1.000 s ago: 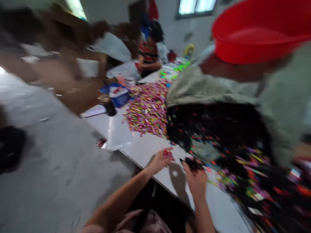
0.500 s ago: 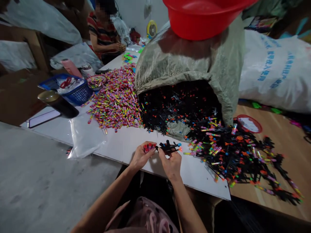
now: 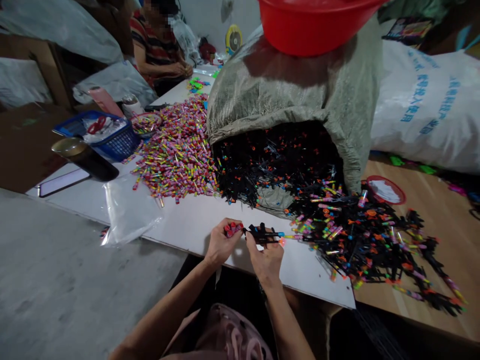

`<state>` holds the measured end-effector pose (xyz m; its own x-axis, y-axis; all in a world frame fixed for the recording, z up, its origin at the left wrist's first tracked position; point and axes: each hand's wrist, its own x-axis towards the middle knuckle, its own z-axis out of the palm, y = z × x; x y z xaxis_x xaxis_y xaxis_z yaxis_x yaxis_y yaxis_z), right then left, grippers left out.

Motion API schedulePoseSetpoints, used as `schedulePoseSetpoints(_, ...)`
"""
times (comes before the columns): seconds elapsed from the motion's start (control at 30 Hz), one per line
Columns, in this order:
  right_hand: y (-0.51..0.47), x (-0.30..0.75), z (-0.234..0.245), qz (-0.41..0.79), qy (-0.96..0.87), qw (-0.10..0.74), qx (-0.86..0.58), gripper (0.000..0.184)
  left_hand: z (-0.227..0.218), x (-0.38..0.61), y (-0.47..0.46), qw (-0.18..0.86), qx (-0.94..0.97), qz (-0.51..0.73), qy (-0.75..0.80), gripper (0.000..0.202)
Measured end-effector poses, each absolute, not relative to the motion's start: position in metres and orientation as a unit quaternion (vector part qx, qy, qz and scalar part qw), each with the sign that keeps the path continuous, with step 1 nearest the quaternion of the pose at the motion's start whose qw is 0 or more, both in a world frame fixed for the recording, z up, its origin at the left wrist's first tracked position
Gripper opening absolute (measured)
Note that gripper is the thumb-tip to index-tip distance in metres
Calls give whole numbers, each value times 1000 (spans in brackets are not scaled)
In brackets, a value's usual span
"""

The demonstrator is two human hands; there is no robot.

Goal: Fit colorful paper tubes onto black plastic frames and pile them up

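My left hand is closed round several small tubes with red ends, held just above the white table's front edge. Close beside it, my right hand grips a black plastic toy gun with blue and orange tips pointing right. The gun's rear end meets the fingertips of my left hand; whether a tube is joined to it there I cannot tell. A heap of pink and yellow tubes lies behind on the left. Black toy guns are piled to the right, some with colourful tubes among them.
A grey-green sack spills black parts onto the white table, with a red basin on top. At left are a blue basket, a dark bottle, a phone and a clear bag. A person sits behind.
Both hands have shifted slightly to the right and down, still close together. The toy gun has turned a little, its tips now lower and further right.
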<state>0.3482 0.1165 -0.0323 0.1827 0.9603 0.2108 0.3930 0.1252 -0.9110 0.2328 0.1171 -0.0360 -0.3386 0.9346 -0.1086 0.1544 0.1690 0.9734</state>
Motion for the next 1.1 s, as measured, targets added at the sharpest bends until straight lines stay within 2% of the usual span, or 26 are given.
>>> schedulePoseSetpoints(0.13, 117, 346, -24, 299, -546, 480, -617, 27, -41, 235, 113, 327, 482, 482, 655, 16)
schedulePoseSetpoints(0.23, 119, 343, -24, 364, -491, 482, -627, 25, -50, 239, 104, 239, 585, 461, 624, 18)
schedulePoseSetpoints(0.3, 121, 342, -28, 411, -455, 492, -618, 24, -57, 241, 98, 217, 629, 431, 609, 22)
schedulePoseSetpoints(0.43, 132, 362, -31, 497, -409, 500, -579, 25, -63, 239, 100, 286, 624, 412, 600, 25)
schedulePoseSetpoints(0.57, 166, 403, -21, 412, -379, 634, -533, 29, -60, 223, 118, 428, 438, 471, 636, 27)
schedulePoseSetpoints(0.6, 179, 408, -19, 389, -393, 645, -528, 34, -59, 220, 121, 462, 382, 482, 639, 31)
schedulePoseSetpoints(0.67, 207, 406, -24, 366, -469, 583, -553, 40, -58, 218, 124, 528, 303, 491, 623, 42)
schedulePoseSetpoints(0.77, 243, 376, -43, 318, -601, 400, -615, 35, -58, 226, 122, 606, 247, 499, 568, 53)
schedulePoseSetpoints(0.83, 258, 354, -57, 285, -644, 330, -628, 35, -57, 231, 121, 633, 230, 506, 539, 56)
schedulePoseSetpoints(0.93, 256, 343, -68, 272, -660, 318, -625, 36, -51, 226, 129, 629, 230, 523, 527, 55)
schedulePoseSetpoints(1.1, 211, 377, -61, 270, -673, 408, -554, 27, -45, 203, 158, 561, 203, 589, 544, 47)
